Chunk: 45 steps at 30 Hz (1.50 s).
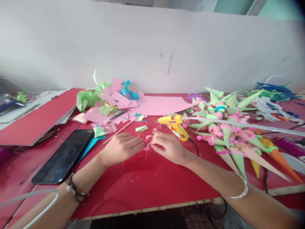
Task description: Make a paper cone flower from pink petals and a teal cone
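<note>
Between my two hands, above the red table, is a small curled pink paper strip point(148, 142). My left hand point(124, 147) pinches its left side with the fingertips. On its right side, my right hand point(166, 147) has thumb and fingers closed on the same curl. The fingertips hide part of the paper. Just beyond my right hand lies a yellow glue gun point(175, 124), with a long clear glue stick point(228, 122) running out of its back. A thin wooden stick point(121, 129) rests beyond my left hand, and a green paper scrap point(141, 128) lies near it.
A black phone point(64, 156) lies at the left. Paper scraps point(116, 105) and a pink sheet point(164, 105) are at the back. Several paper cones with rolled flowers point(226, 133) are heaped at the right. A white board point(143, 47) stands behind the red table point(143, 187).
</note>
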Tool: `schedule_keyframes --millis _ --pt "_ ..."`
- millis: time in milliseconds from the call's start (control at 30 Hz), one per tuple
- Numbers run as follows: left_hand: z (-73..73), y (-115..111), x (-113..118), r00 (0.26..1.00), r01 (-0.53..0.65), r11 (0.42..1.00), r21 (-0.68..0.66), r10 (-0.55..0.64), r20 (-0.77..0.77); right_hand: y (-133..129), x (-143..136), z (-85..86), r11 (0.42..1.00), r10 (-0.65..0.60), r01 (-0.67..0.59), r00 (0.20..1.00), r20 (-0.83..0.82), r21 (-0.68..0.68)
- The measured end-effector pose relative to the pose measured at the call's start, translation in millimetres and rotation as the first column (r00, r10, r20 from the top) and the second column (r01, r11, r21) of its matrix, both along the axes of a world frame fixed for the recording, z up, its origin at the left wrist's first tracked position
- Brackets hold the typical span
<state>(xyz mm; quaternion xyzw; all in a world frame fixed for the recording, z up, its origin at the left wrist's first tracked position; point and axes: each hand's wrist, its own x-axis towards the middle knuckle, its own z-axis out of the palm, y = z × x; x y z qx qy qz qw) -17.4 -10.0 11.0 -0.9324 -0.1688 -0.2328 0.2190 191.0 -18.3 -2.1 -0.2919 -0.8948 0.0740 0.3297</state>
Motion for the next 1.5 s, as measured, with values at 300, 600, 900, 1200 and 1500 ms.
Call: schedule_keyframes --millis 300,600,900,1200,1500 --pt "2.2 -5.3 -2.1 0.997 -0.031 0.996 0.085 0.024 0.079 -5.6 2.1 5.0 0.997 -0.002 0.004 1.000 -0.018 0.076" --pt "-5.6 -0.9 3.6 0.995 -0.030 0.981 -0.194 0.048 0.092 -4.7 -0.3 1.2 0.994 -0.019 0.013 0.998 -0.058 -0.105" --pt "-13.6 4.3 2.4 0.996 -0.064 0.893 -0.445 0.084 0.026 -1.6 -1.2 -2.2 0.962 -0.043 0.039 0.999 -0.012 -0.270" --pt "-15.3 2.9 6.5 0.987 -0.056 0.823 -0.566 0.132 0.095 -2.3 -2.4 -0.8 0.926 -0.047 0.020 0.997 -0.062 -0.376" --pt "-14.7 4.1 4.6 0.989 -0.086 0.829 -0.552 0.137 0.051 -1.4 -2.1 -5.1 0.908 -0.117 0.096 0.993 -0.026 -0.408"
